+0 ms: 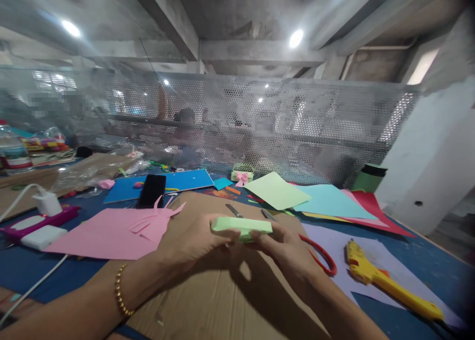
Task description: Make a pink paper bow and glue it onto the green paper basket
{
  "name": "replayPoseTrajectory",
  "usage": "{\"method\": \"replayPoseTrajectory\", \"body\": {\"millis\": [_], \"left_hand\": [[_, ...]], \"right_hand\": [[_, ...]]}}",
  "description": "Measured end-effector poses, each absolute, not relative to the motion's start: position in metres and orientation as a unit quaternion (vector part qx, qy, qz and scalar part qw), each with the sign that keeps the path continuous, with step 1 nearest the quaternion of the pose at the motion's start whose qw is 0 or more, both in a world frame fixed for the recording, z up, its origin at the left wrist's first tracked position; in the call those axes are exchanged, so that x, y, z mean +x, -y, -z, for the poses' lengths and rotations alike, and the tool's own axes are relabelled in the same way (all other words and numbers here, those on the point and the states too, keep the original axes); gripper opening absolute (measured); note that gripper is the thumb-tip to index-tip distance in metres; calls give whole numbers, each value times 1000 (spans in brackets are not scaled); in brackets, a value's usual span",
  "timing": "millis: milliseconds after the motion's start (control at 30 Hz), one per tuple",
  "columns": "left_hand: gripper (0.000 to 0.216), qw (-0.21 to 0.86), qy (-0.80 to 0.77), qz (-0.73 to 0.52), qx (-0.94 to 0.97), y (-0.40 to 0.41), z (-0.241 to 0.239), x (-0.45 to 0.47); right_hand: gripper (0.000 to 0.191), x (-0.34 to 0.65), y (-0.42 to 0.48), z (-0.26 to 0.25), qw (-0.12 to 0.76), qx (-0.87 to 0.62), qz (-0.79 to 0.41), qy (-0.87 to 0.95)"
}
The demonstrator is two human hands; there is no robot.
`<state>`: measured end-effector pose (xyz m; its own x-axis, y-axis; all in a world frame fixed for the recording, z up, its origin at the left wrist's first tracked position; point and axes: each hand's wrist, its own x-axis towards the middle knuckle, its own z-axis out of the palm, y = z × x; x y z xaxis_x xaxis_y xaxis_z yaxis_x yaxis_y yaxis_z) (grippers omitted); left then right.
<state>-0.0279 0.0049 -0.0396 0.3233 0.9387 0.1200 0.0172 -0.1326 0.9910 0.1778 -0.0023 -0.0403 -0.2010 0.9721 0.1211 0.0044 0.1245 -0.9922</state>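
Observation:
Between both hands, a small folded light-green paper box is held above a sheet of brown cardboard. My left hand grips its left end, thumb along the near side. At the right end my right hand pinches it in the same way. Scissors with red handles lie partly behind my right hand. Just beyond the box, a grey cutter knife rests on the cardboard. Pink paper with cut strips lies left of my left hand.
A yellow glue gun lies on lilac paper at right. Farther back are pale-green paper, light-blue paper and a small green basket with a pink bow. A black phone and a purple power strip are at left.

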Motion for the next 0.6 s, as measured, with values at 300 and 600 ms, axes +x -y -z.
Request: {"method": "replayPoseTrajectory", "body": {"millis": [300,600], "left_hand": [[56,537,-305,-458,639,-14,42,-31],[36,112,-325,-490,801,2,34,-34]], "right_hand": [[45,188,-10,39,470,-419,-550,549],[26,195,-17,43,447,-454,-577,511]]}}
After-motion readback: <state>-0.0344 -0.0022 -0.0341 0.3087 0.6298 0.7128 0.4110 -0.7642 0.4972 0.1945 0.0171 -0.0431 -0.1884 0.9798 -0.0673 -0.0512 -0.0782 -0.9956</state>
